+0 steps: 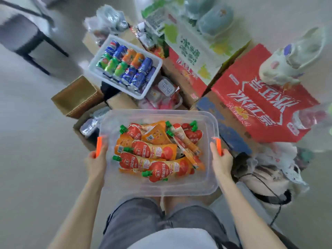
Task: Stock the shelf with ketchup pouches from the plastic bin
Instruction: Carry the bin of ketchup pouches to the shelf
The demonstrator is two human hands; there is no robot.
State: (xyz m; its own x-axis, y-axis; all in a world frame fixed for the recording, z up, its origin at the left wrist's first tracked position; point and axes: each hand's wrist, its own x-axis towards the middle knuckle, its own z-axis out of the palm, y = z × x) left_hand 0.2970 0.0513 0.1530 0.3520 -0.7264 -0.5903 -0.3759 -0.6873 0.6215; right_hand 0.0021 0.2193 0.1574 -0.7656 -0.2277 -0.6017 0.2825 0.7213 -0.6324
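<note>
A clear plastic bin (206, 123) with orange side handles sits in front of me above my knees. Inside lie several ketchup pouches (154, 151), orange and red with green caps, piled loosely. My left hand (96, 162) grips the bin's left side at the orange handle (98, 146). My right hand (221, 159) grips the right side at the other orange handle (218, 146). No shelf is in view.
Beyond the bin stand a white tray of drink cans (125, 67), a woven basket (77, 96), red cartons (260, 105) and a green-and-white carton (194, 49). Bagged goods lie at the right (280, 168). A chair (23, 36) stands at the far left on bare floor.
</note>
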